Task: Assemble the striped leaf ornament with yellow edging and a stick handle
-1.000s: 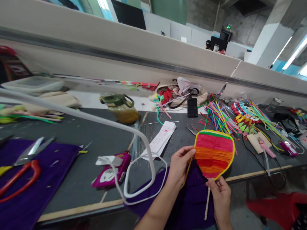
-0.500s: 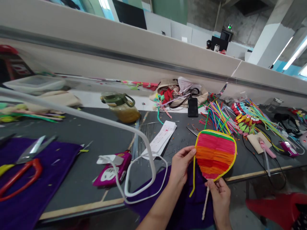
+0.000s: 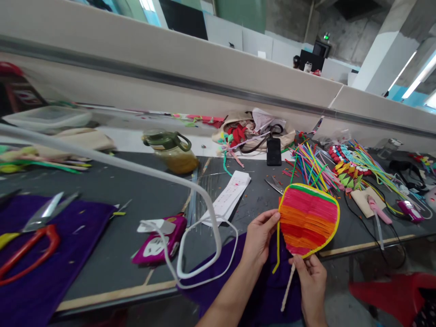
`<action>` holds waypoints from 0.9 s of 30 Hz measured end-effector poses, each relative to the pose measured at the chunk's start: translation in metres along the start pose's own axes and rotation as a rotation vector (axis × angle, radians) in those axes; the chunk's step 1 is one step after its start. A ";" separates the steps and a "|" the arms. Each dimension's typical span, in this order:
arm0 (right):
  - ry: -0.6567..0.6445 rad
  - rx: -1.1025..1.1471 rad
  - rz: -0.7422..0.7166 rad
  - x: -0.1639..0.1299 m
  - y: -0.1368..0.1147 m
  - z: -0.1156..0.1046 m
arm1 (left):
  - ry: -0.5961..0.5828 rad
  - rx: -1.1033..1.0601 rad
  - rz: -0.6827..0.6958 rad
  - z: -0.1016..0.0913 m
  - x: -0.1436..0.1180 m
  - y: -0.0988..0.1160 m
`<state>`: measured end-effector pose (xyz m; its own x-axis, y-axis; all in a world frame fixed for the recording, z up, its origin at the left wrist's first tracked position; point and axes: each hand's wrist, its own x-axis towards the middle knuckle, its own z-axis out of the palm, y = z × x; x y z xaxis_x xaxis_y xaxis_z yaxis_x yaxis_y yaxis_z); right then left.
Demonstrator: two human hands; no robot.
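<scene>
Between my hands is a small fan-shaped craft piece [image 3: 308,222] in pink, orange and red strips, with a green band on top and a yellow pipe-cleaner border. My left hand [image 3: 262,234] pinches the border at its left side. From there a loose yellow pipe cleaner end [image 3: 277,250] hangs down. My right hand [image 3: 310,277] grips the fan at its bottom point, where a pale twisted stem [image 3: 288,290] slants down to the left. Part of the lower edge is hidden by my right fingers. A purple cloth [image 3: 269,299] lies beneath both hands.
A white looped stand [image 3: 207,200] arches left of my hands. Red-handled scissors [image 3: 46,245] lie on purple cloth at the left. A magenta device [image 3: 161,240], a green-lidded jug [image 3: 172,152], a phone [image 3: 274,152], pipe cleaners [image 3: 315,168] and a glue gun [image 3: 378,211] are on the table.
The fan has shifted slightly right and tilted a little clockwise. Its stem's lower end has swung left. Both hands keep their hold.
</scene>
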<state>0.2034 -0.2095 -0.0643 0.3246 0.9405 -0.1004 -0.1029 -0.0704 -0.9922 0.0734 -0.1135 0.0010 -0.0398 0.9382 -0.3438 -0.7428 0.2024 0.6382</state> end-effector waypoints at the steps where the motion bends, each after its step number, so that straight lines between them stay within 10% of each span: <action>1: 0.002 -0.001 0.001 0.000 0.001 0.000 | -0.001 0.002 0.000 0.000 0.000 0.000; 27: 0.042 0.032 -0.006 0.000 0.001 0.004 | -0.008 -0.010 -0.031 0.000 -0.007 -0.012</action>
<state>0.1992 -0.2079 -0.0648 0.3640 0.9262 -0.0984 -0.1303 -0.0539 -0.9900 0.0828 -0.1223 -0.0047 -0.0110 0.9338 -0.3576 -0.7500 0.2288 0.6206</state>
